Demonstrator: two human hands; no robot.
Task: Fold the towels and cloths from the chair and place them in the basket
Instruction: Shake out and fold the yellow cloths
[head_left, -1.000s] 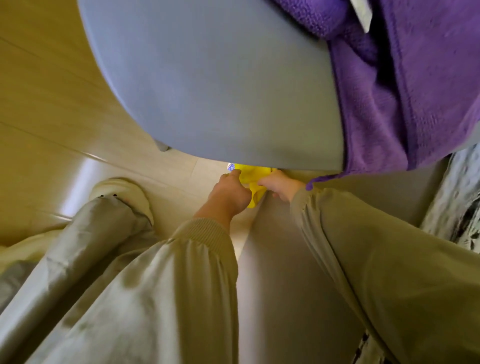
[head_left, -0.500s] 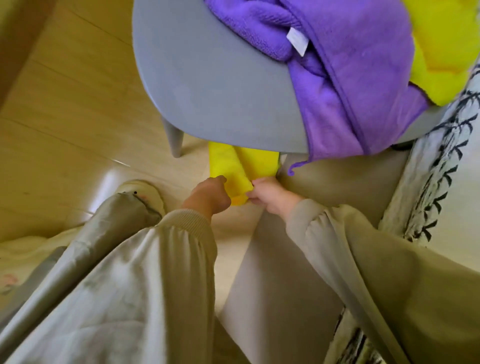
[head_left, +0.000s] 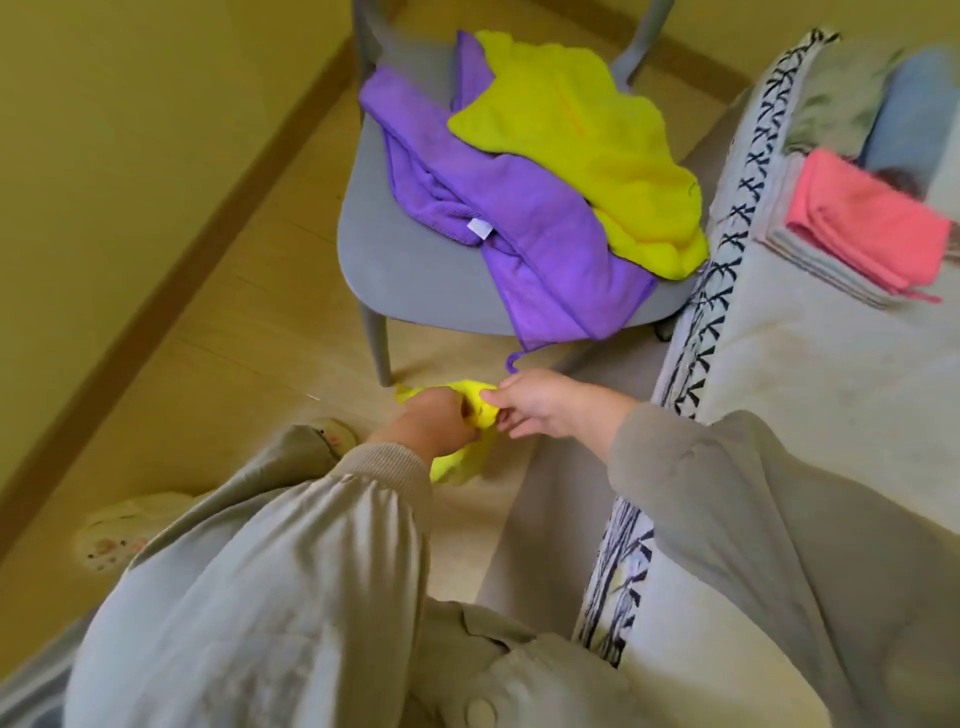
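Observation:
A small yellow cloth (head_left: 475, 402) hangs bunched between my two hands, in front of the grey chair (head_left: 410, 260) and above the floor. My left hand (head_left: 431, 428) grips its left part and my right hand (head_left: 545, 408) pinches its right edge. On the chair seat a purple towel (head_left: 540, 244) lies crumpled, one corner hanging over the front edge. A larger yellow towel (head_left: 597, 150) is spread over the purple one. No basket is in view.
A bed (head_left: 810, 364) with a black-patterned border runs along the right; a folded pink cloth (head_left: 872, 228) lies on grey folded cloths there. A wall with a brown skirting board (head_left: 171, 291) stands at the left. My slippers (head_left: 119, 530) are on the wooden floor.
My head has risen and drawn back from under the chair, so the whole seat and bed show. Both hands have lifted the small yellow cloth off the floor, bunched between them.

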